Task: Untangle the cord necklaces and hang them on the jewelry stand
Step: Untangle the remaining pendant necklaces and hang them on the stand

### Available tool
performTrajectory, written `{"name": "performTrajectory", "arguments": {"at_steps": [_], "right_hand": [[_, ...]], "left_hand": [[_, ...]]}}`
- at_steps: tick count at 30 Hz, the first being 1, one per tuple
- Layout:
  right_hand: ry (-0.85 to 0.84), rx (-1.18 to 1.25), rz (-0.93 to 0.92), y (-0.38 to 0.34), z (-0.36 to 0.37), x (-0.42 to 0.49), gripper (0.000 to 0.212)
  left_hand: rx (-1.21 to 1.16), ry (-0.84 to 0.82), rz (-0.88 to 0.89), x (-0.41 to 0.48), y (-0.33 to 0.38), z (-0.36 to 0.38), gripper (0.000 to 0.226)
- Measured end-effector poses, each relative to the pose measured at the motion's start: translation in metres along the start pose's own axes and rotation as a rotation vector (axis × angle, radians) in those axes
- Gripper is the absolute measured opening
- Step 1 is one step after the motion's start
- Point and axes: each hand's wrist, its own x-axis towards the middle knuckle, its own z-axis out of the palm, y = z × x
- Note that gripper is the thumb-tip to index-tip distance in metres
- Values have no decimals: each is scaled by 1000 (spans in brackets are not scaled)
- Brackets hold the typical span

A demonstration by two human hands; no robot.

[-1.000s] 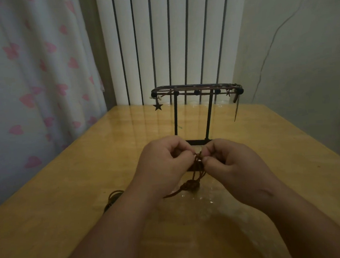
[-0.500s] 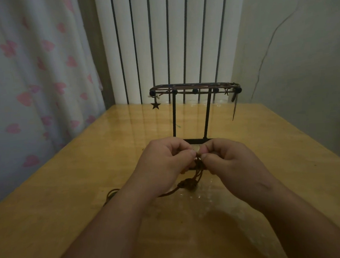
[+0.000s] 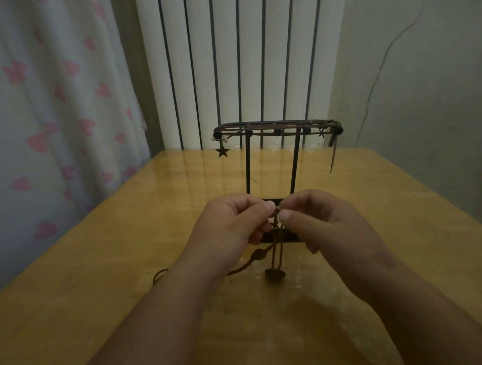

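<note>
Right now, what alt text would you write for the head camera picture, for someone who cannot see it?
The left hand and right hand both pinch a knotted brown cord necklace above a wooden table, its dark pendant dangling low. Behind stands a black jewelry stand already strung with cords and a star charm, before a white radiator.

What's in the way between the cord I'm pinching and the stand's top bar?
Nothing visible. The left hand and right hand pinch the cord necklace in front of the jewelry stand, with open air up to its top bar, which already carries cords and a star pendant.
</note>
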Motion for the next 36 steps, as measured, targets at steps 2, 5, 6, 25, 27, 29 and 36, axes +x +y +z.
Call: {"name": "performTrajectory", "arguments": {"at_steps": [2,5,6,25,27,29,36], "right_hand": [[17,-74,-14,1,1,0,16],[45,-103,-15,-1,2,0,6],[53,-103,-9,-1,2,0,7],[-162,310,295,-8,-6,0,22],[-209,413,345,-10,-7,-1,21],[-217,422,382,-10,-9,-1,21],[-191,122,426,-4,-13,-1,20]], "left_hand": [[3,-7,0,0,-1,0,24],[26,-9,-3,1,-2,0,23],[26,-12,-9,0,-2,0,22],[79,-138,-33,-3,1,1,16],[68,-131,-18,-2,1,0,18],[92,-122,7,-3,1,-1,19],[145,-111,61,-6,2,-6,27]]}}
